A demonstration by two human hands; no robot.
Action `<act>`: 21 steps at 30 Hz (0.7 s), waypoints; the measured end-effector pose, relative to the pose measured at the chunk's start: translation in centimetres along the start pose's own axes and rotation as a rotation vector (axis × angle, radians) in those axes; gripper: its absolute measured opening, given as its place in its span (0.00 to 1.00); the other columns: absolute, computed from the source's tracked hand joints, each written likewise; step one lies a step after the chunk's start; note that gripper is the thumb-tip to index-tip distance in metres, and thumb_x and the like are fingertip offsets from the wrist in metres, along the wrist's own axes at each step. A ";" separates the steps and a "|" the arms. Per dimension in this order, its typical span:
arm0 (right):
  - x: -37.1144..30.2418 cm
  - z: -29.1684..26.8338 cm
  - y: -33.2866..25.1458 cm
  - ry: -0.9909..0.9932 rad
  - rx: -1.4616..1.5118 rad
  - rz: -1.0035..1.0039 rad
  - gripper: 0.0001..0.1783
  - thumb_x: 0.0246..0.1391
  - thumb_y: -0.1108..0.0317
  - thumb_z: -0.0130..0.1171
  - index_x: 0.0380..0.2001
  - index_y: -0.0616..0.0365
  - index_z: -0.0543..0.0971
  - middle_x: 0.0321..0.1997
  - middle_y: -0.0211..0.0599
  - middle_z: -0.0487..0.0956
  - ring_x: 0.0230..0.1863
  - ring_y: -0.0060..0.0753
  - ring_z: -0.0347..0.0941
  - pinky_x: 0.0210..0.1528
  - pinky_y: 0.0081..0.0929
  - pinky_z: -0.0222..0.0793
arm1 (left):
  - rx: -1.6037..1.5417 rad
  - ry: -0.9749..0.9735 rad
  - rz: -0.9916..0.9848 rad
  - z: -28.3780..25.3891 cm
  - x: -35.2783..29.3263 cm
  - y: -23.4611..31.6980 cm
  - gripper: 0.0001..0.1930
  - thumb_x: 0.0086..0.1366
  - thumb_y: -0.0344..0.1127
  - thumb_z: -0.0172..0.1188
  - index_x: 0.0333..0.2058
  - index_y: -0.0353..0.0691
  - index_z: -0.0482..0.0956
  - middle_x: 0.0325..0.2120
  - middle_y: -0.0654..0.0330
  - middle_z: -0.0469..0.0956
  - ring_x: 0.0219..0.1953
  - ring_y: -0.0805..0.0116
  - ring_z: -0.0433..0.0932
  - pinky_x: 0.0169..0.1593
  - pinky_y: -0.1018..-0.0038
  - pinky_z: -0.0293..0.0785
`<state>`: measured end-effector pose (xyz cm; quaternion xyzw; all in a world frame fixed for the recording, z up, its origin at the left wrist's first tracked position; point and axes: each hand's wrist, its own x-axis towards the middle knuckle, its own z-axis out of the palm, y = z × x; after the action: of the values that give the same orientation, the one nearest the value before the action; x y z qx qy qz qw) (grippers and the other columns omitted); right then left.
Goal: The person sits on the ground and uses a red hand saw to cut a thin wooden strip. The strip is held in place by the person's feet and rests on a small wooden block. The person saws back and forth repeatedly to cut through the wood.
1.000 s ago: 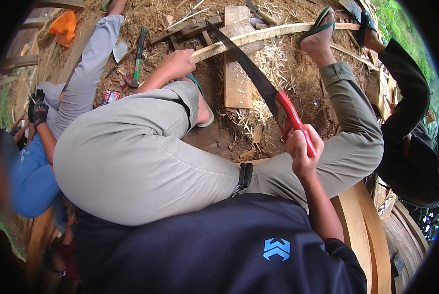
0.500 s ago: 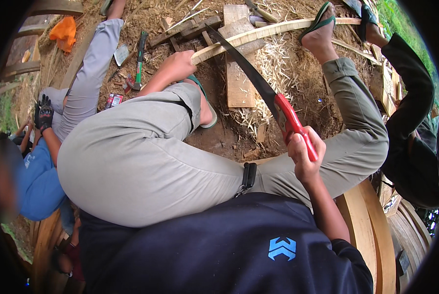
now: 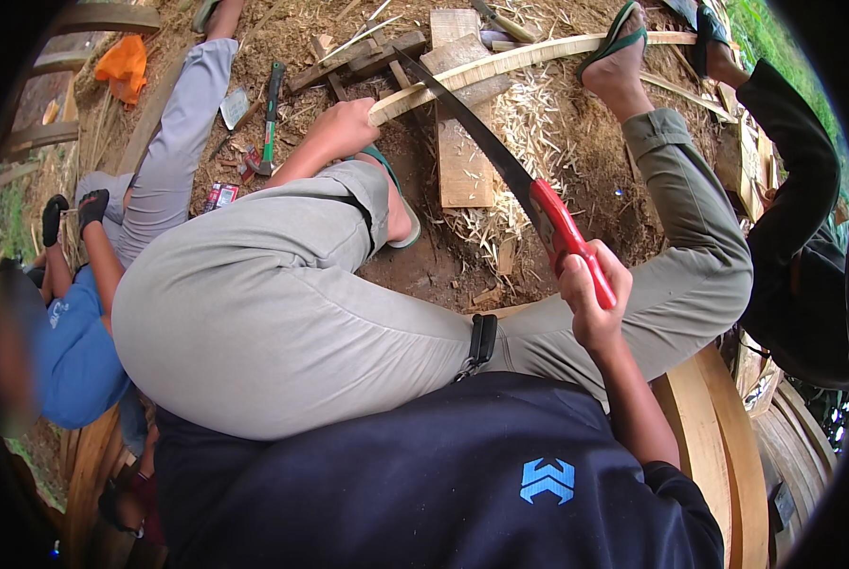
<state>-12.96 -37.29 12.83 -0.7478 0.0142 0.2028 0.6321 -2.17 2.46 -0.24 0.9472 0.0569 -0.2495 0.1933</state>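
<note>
My right hand [image 3: 597, 296] is closed around the red handle of a curved pruning saw [image 3: 553, 211]. The dark toothed blade slants up and left. Its far part lies across a long, pale, curved wooden strip [image 3: 505, 64] near the strip's left end. My left hand [image 3: 346, 126] grips that end, just left of the blade; its fingertips are partly hidden. The strip rests on wooden blocks, and my right foot [image 3: 617, 62] in a green flip-flop presses on it farther right. A flat board [image 3: 464, 171] lies under the blocks.
Wood shavings [image 3: 530, 123] cover the ground around the board. A green-and-black hammer [image 3: 272, 119] and an orange cloth [image 3: 123, 68] lie to the left. A co-worker in blue [image 3: 83, 346] sits at the left; another person in dark clothes [image 3: 789, 190] is at the right. Curved planks [image 3: 709, 446] stand behind me.
My hands, the saw and the strip look almost unmoved, with only a tiny shift of the saw. At the left, the co-worker's dark-gloved hands have moved, and both now show.
</note>
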 end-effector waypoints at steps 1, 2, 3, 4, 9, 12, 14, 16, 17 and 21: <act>0.0 0.0 0.0 -0.001 0.003 -0.001 0.14 0.67 0.63 0.60 0.30 0.61 0.76 0.21 0.21 0.69 0.23 0.10 0.60 0.25 0.17 0.54 | -0.006 -0.001 0.000 0.0 0.0 -0.1 0.14 0.58 0.37 0.58 0.43 0.41 0.79 0.40 0.42 0.83 0.46 0.40 0.81 0.48 0.50 0.76; 0.0 0.0 -0.1 -0.001 0.006 -0.002 0.14 0.67 0.63 0.59 0.30 0.61 0.76 0.21 0.21 0.69 0.23 0.10 0.60 0.25 0.18 0.54 | -0.011 -0.002 0.001 0.1 0.0 -0.1 0.14 0.58 0.37 0.58 0.43 0.41 0.79 0.40 0.42 0.83 0.46 0.39 0.81 0.48 0.50 0.76; 0.0 0.0 -0.1 -0.001 0.010 -0.002 0.14 0.67 0.63 0.59 0.30 0.61 0.76 0.21 0.21 0.69 0.23 0.10 0.60 0.25 0.18 0.54 | -0.016 -0.003 0.001 0.0 0.0 -0.1 0.14 0.58 0.37 0.58 0.43 0.41 0.79 0.40 0.42 0.83 0.46 0.39 0.81 0.48 0.50 0.76; 0.0 0.0 -0.2 0.000 0.021 0.009 0.14 0.67 0.63 0.59 0.30 0.62 0.76 0.21 0.21 0.69 0.23 0.10 0.60 0.25 0.18 0.54 | -0.017 -0.005 0.000 0.0 0.0 -0.1 0.14 0.58 0.37 0.58 0.43 0.41 0.79 0.40 0.42 0.83 0.46 0.39 0.81 0.48 0.50 0.76; -0.2 0.2 -0.7 0.012 0.047 0.072 0.14 0.67 0.63 0.60 0.30 0.62 0.76 0.21 0.21 0.68 0.23 0.11 0.60 0.25 0.18 0.54 | 0.007 -0.013 -0.010 0.0 0.1 -0.1 0.14 0.58 0.37 0.57 0.43 0.41 0.79 0.40 0.43 0.83 0.46 0.39 0.81 0.48 0.50 0.76; -1.4 -0.5 -1.3 0.018 -0.005 0.071 0.14 0.67 0.63 0.59 0.30 0.62 0.76 0.21 0.21 0.69 0.22 0.11 0.60 0.25 0.18 0.54 | -0.004 -0.011 -0.014 0.0 0.1 0.2 0.14 0.58 0.37 0.57 0.43 0.41 0.79 0.40 0.43 0.83 0.46 0.39 0.81 0.48 0.49 0.76; -2.3 -1.2 -2.6 0.023 -0.027 0.088 0.15 0.67 0.62 0.58 0.30 0.62 0.76 0.21 0.21 0.69 0.22 0.11 0.60 0.25 0.18 0.54 | 0.016 -0.004 -0.004 -0.1 0.1 0.3 0.14 0.58 0.37 0.57 0.43 0.41 0.79 0.40 0.43 0.83 0.46 0.39 0.81 0.48 0.49 0.76; -2.9 -2.0 -3.9 0.027 -0.067 0.091 0.16 0.67 0.61 0.57 0.30 0.63 0.76 0.20 0.22 0.70 0.21 0.11 0.60 0.25 0.17 0.53 | 0.011 0.014 0.010 0.1 -0.2 0.0 0.14 0.58 0.36 0.57 0.42 0.41 0.79 0.39 0.42 0.83 0.45 0.39 0.81 0.47 0.49 0.75; -3.0 -2.0 -5.3 0.049 -0.051 0.125 0.16 0.66 0.60 0.57 0.30 0.63 0.76 0.19 0.22 0.70 0.21 0.11 0.60 0.25 0.17 0.53 | -0.003 0.024 0.028 0.3 0.0 -0.1 0.14 0.57 0.36 0.58 0.42 0.40 0.78 0.37 0.41 0.83 0.43 0.38 0.81 0.46 0.49 0.75; -1.4 -1.4 -8.1 0.029 -0.119 0.057 0.16 0.67 0.64 0.56 0.27 0.62 0.76 0.17 0.21 0.69 0.19 0.10 0.60 0.23 0.17 0.52 | -0.012 -0.010 -0.010 0.0 -0.2 -0.4 0.14 0.58 0.36 0.56 0.43 0.40 0.79 0.40 0.42 0.83 0.46 0.38 0.81 0.48 0.48 0.75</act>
<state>-11.62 -37.32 21.02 -0.7863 0.0326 0.2102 0.5800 -2.42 2.81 -0.32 0.9444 0.0621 -0.2548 0.1983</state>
